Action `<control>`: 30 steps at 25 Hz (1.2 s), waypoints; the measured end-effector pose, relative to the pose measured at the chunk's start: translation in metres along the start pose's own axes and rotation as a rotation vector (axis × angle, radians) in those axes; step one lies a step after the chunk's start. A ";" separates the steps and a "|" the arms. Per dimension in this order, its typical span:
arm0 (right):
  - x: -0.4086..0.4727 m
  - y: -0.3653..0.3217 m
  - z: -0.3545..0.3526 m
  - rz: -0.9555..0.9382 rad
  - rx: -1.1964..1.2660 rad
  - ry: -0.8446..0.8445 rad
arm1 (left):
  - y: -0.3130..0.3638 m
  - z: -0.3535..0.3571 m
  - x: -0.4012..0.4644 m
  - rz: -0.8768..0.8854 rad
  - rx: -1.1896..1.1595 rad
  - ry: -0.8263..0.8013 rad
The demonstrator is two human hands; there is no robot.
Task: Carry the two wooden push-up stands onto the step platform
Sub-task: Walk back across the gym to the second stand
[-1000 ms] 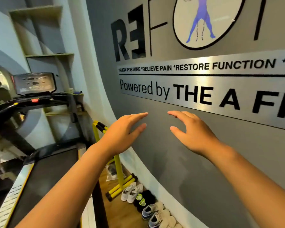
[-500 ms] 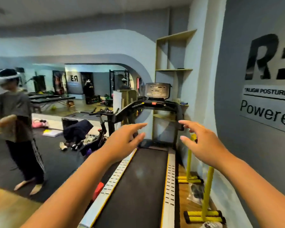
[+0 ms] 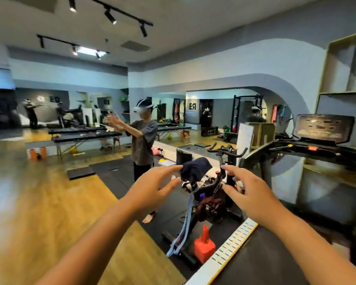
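Observation:
My left hand [image 3: 152,187] and my right hand [image 3: 249,194] are stretched out in front of me at chest height, palms facing each other, fingers relaxed and spread. Neither holds anything. No wooden push-up stands and no step platform show in this view of the gym.
An exercise bike [image 3: 206,194] draped with a dark cloth stands just ahead, a red cone [image 3: 205,246] at its base. A treadmill [image 3: 296,212] fills the right. A person [image 3: 143,145] wearing a headset stands on black mats. Massage tables [image 3: 86,136] line the back left; wooden floor [image 3: 39,212] lies left.
My view has swung left, from the grey lettered wall past the treadmill to the open gym room. Both hands keep the same raised, empty pose.

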State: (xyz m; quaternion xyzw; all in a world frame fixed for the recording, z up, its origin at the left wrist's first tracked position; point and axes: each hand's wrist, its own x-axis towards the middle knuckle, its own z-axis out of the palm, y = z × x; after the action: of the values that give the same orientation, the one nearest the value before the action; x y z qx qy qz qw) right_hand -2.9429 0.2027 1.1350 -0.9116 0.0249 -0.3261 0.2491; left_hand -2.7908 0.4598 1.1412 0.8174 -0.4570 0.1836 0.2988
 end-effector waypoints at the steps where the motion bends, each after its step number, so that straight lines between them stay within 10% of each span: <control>1: 0.015 0.000 0.017 -0.038 0.025 -0.028 | -0.012 -0.008 -0.004 -0.046 0.026 0.026; 17: 0.151 -0.129 0.230 -0.524 0.311 -0.414 | -0.109 -0.136 -0.143 -0.702 0.494 0.167; 30: 0.259 -0.282 0.438 -0.458 0.305 -0.322 | -0.350 -0.271 -0.177 -0.657 0.452 0.217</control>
State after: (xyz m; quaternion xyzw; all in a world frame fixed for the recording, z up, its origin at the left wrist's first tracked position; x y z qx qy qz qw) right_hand -2.5065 0.5873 1.1284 -0.8855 -0.2700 -0.2252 0.3039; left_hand -2.5894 0.8920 1.1318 0.9407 -0.0859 0.2595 0.2009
